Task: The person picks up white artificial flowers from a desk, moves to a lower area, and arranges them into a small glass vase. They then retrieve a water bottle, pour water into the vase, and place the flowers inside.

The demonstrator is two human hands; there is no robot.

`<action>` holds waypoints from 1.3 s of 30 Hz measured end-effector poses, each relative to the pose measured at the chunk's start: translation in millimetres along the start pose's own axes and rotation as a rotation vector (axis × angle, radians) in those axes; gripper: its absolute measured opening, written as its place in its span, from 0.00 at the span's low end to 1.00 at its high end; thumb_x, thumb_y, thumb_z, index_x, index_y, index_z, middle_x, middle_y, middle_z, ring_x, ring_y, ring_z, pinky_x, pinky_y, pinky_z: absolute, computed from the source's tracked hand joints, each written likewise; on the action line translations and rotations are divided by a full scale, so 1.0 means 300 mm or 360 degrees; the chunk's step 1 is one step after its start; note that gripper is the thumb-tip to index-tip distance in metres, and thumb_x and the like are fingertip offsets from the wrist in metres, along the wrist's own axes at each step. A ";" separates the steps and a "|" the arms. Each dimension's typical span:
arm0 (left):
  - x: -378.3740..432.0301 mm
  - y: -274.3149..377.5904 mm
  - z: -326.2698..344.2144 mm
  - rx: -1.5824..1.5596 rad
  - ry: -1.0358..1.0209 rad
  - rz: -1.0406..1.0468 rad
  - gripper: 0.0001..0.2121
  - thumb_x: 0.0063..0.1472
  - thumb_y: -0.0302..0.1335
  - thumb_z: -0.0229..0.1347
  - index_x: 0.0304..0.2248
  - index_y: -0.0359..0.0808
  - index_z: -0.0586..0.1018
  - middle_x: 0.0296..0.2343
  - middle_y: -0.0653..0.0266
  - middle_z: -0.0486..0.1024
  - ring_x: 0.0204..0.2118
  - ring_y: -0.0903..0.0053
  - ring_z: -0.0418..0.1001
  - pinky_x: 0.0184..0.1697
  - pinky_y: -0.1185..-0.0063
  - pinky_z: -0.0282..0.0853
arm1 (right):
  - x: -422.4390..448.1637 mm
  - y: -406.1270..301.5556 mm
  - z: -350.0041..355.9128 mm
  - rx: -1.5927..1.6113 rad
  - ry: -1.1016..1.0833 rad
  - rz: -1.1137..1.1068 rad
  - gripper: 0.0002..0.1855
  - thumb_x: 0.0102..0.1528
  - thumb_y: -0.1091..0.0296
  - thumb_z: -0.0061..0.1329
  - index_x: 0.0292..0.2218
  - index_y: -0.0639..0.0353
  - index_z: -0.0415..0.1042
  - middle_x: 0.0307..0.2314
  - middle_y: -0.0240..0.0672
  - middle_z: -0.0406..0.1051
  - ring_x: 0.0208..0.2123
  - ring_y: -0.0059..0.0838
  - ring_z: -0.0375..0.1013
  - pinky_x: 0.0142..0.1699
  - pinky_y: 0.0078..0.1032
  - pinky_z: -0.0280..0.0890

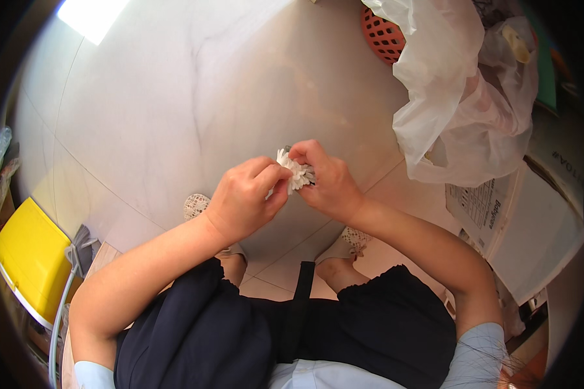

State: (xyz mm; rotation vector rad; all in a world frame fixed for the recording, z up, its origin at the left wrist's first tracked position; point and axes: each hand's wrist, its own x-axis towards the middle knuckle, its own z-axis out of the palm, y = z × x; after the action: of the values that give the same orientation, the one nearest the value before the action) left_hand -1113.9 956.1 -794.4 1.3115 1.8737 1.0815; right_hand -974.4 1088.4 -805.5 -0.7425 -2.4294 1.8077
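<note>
A small white artificial flower or ruffled ornament (299, 176) is between my two hands, above the floor and in front of my knees. My right hand (328, 180) holds it from its right side, with the fingers curled around its edge. The thumb and fingertips of my left hand (253, 194) pinch the white petals at the left side. A small dark part shows at the ornament's right edge, by my right palm; most of its underside is hidden.
A translucent plastic bag (447, 97) hangs at the upper right, partly over a red perforated basket (382, 36). Below it stands a printed cardboard box (520, 233). A yellow bin (31, 257) and a grey cable (61, 311) are at the left. Tiled floor (141, 121) lies ahead.
</note>
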 end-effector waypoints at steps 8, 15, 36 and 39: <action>0.017 -0.009 -0.018 0.0074 -0.0114 -0.0023 0.08 0.51 0.19 0.60 0.33 0.35 0.78 0.25 0.63 0.74 0.25 0.69 0.75 0.27 0.74 0.72 | 0.002 0.000 -0.005 0.0001 -0.0022 0.0001 0.21 0.50 0.81 0.53 0.44 0.58 0.62 0.32 0.46 0.74 0.35 0.50 0.76 0.37 0.38 0.71; 0.000 -0.021 -0.091 -0.0179 -0.0120 -0.0132 0.12 0.50 0.16 0.59 0.36 0.34 0.80 0.25 0.63 0.75 0.25 0.76 0.76 0.28 0.80 0.72 | -0.011 -0.005 -0.049 0.0125 -0.0127 0.0121 0.26 0.49 0.79 0.57 0.48 0.57 0.63 0.35 0.42 0.72 0.33 0.46 0.76 0.36 0.33 0.71; 0.034 0.023 -0.104 -0.0204 0.0027 -0.0124 0.06 0.51 0.17 0.58 0.31 0.33 0.79 0.21 0.62 0.73 0.21 0.76 0.73 0.22 0.79 0.68 | 0.067 -0.476 -0.644 -0.0720 0.0651 -0.0416 0.16 0.53 0.76 0.56 0.44 0.59 0.72 0.35 0.33 0.74 0.32 0.24 0.74 0.33 0.22 0.68; 0.022 0.021 -0.143 -0.0190 0.0080 -0.0130 0.05 0.52 0.17 0.58 0.30 0.32 0.79 0.21 0.62 0.74 0.21 0.76 0.74 0.23 0.80 0.69 | 0.200 -0.487 -0.734 -0.0743 0.0876 -0.0376 0.14 0.53 0.76 0.56 0.42 0.60 0.73 0.35 0.33 0.73 0.31 0.24 0.74 0.33 0.21 0.67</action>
State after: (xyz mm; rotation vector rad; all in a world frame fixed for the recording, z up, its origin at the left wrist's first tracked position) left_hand -1148.7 951.4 -768.1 1.1410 1.8522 1.1744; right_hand -1014.8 1278.0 -616.1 -0.7962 -2.4172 0.8121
